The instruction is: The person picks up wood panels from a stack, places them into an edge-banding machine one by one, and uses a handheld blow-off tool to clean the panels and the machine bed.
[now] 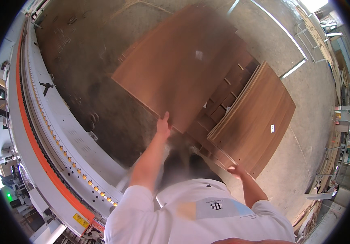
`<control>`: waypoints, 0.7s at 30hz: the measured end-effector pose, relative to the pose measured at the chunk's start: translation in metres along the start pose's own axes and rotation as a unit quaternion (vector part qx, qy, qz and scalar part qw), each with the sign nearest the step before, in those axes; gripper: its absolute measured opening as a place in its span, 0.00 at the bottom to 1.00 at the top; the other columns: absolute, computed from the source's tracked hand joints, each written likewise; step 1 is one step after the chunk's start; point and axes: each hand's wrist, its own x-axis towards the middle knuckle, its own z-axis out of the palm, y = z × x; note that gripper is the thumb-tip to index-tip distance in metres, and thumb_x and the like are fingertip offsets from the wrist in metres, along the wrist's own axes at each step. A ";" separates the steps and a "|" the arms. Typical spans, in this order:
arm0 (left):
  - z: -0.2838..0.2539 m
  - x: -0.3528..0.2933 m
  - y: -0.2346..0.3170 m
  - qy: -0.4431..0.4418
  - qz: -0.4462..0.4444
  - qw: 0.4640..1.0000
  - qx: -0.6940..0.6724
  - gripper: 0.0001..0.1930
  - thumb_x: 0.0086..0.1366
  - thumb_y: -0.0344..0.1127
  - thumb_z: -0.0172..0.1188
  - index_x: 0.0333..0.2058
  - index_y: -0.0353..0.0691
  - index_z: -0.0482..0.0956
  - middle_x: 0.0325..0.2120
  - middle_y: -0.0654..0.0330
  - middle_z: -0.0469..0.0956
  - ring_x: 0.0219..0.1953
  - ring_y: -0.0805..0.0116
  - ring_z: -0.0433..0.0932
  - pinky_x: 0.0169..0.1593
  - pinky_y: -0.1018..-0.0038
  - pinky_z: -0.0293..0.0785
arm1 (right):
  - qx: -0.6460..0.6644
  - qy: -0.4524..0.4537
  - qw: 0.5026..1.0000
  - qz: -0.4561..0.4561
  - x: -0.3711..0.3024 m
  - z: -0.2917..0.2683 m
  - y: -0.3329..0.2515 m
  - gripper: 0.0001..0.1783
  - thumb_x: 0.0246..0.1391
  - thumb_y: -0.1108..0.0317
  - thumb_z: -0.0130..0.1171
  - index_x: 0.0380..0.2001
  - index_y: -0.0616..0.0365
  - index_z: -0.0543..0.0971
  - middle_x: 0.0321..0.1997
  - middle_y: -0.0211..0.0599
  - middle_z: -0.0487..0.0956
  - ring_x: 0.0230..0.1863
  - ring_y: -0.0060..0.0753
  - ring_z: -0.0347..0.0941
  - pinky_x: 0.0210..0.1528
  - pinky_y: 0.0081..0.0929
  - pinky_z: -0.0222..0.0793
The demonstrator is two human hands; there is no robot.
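The grey concrete floor (301,114) spreads under and around the large, flat, brown wood-grain panel (171,73), the landmark here. Well to its left runs a long white machine (71,140) with an orange stripe and a row of yellow pieces. The panel lies over other brown boards (219,107), partly exposed along its right side. Right of it is a stack of narrower brown wood-grain panels (260,122). Below it shows the person's white short-sleeved shirt (199,211).

The left hand (164,127) grasps the landmark's near edge by its near corner, thumb on the upper face, the other fingers hidden. The right hand (236,171), lower and to the right, has its partly curled fingers at the stack's near corner; whether they clasp it, I cannot tell.

The shirt bears a printed patch with dark lettering. A yellow warning label (80,220) marks the machine's near end. A small white label with dark marks (272,128) sits on the stack; a pale, blurred label (199,55) lies on the landmark, its print unreadable.
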 end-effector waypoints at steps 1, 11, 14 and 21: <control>-0.002 -0.013 -0.012 0.005 -0.005 1.000 -0.014 0.29 0.67 0.44 0.64 0.61 0.42 0.64 0.55 0.59 0.73 0.53 0.59 0.76 0.47 0.58 0.79 | -0.021 0.013 1.000 -0.009 0.002 0.001 0.020 0.22 0.56 0.50 0.65 0.48 0.52 0.83 0.46 0.43 0.85 0.47 0.39 0.81 0.51 0.36 0.75; -0.082 -0.169 -0.097 0.101 0.017 0.994 0.043 0.23 0.70 0.39 0.60 0.61 0.43 0.67 0.57 0.58 0.74 0.57 0.57 0.74 0.58 0.54 0.74 | 0.288 0.027 0.949 -0.125 0.140 -0.037 0.025 0.22 0.57 0.52 0.65 0.48 0.56 0.80 0.36 0.30 0.81 0.38 0.24 0.76 0.42 0.28 0.72; -0.126 -0.208 -0.129 0.143 0.082 0.983 0.076 0.23 0.70 0.41 0.59 0.61 0.42 0.68 0.57 0.58 0.73 0.58 0.57 0.74 0.60 0.54 0.73 | 0.394 0.011 0.910 -0.129 0.108 -0.091 -0.079 0.30 0.59 0.43 0.59 0.53 0.57 0.76 0.48 0.32 0.79 0.47 0.26 0.75 0.44 0.31 0.71; -0.014 -0.392 -0.067 0.410 0.016 0.898 -0.156 0.30 0.68 0.58 0.57 0.59 0.44 0.70 0.57 0.57 0.74 0.59 0.56 0.73 0.61 0.52 0.70 | 0.665 -0.079 0.740 -0.060 0.127 -0.104 -0.154 0.41 0.62 0.35 0.46 0.67 0.54 0.64 0.72 0.40 0.62 0.69 0.40 0.59 0.68 0.44 0.55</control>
